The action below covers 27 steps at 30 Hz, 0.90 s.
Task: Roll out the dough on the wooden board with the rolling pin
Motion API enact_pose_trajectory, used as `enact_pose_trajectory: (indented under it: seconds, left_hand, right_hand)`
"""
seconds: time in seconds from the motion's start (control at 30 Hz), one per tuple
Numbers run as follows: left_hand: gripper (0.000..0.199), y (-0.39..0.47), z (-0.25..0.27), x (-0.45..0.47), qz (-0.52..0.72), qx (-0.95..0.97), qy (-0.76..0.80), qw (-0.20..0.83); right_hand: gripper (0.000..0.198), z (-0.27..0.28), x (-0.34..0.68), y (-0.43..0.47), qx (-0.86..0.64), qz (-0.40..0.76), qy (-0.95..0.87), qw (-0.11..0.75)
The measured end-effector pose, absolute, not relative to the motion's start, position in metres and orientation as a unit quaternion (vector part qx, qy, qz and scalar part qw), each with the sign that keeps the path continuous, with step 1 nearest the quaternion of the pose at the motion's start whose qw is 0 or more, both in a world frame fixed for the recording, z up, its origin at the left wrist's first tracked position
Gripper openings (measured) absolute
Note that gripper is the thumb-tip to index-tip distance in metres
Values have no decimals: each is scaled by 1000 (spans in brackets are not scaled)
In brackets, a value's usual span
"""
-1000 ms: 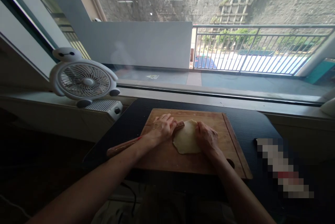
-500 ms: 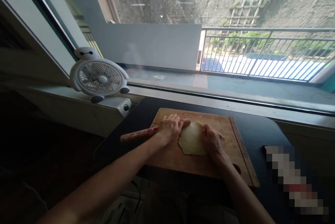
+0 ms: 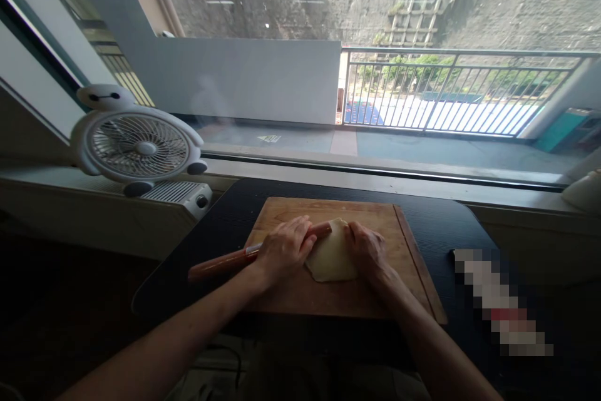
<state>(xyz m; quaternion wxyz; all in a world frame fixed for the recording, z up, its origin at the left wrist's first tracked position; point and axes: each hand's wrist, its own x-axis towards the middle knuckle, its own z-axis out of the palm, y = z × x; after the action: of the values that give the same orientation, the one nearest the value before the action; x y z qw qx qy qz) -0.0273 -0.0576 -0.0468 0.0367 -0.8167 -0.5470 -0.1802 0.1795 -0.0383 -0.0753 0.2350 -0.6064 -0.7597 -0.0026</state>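
A wooden rolling pin [image 3: 218, 266] lies slantwise across the cutting board [image 3: 286, 301], its near-left end sticking out past the board's edge. My left hand [image 3: 287, 243] is laid over the pin, palm down, fingers around it. The pin's far tip rests on the upper left part of a flat, pale, roughly round sheet of dough [image 3: 331, 258]. At the dough's right edge is my right hand [image 3: 369, 248], its fingers curled and gripping that edge. The fingertips of my right hand are partly hidden.
The board lies on a black table [image 3: 441, 219]. A pixelated object [image 3: 500, 301] is on the table at right. A white fan [image 3: 145, 144] stands on the ledge at left. Behind the table runs a window sill [image 3: 291, 171], with a railing [image 3: 451, 94] outside.
My view has swung to the right, so everything sits further left. The rolling pin has turned, showing a whitish band where red showed, and its tip lies further over the dough.
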Motion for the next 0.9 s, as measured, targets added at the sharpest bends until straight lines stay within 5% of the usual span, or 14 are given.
enact_pose_trajectory:
  seconds: [0.17,0.37,0.6,0.9]
  left_hand:
    - [49,-108,-52,-40,-183,-887,-424,29]
    - [38,-60,-51,-40,-167,-833,-527,18]
    - [37,-96,-53,-43,-220,-835,-504,-26]
    - [44,-46,-43,-30,-157,-821,-548,35]
  right_hand:
    - [31,-54,181,-16,-524,64,-827,193]
    - [40,-24,197,-20,-607,158,-775,71]
    - [31,-56,190,-52,-661,149,-691,251]
    - [30,-70,164,-53,-708,11,-672,220]
